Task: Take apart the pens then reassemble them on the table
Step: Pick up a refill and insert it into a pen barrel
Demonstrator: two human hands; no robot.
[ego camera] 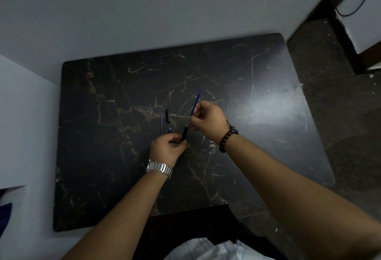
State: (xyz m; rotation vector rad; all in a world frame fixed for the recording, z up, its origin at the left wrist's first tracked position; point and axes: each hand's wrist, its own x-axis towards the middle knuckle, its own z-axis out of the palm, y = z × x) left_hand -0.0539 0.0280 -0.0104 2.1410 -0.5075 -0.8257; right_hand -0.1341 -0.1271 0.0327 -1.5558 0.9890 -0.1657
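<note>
Left hand point(168, 148) pinches black pen barrel point(184, 133); right hand point(208, 118) pinches blue refill point(195, 103). Black cap point(167, 115), second refill point(161, 123) lie on table point(257, 115).

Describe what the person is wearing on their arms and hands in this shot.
Both forearms are bare, with no sleeves in view. The left wrist carries a silver metal link-band watch, its segments shiny and rectangular. The right wrist carries a dark bracelet of round beads with a small cord knot at one side. The left hand and right hand wear no gloves; no rings can be made out.
</note>
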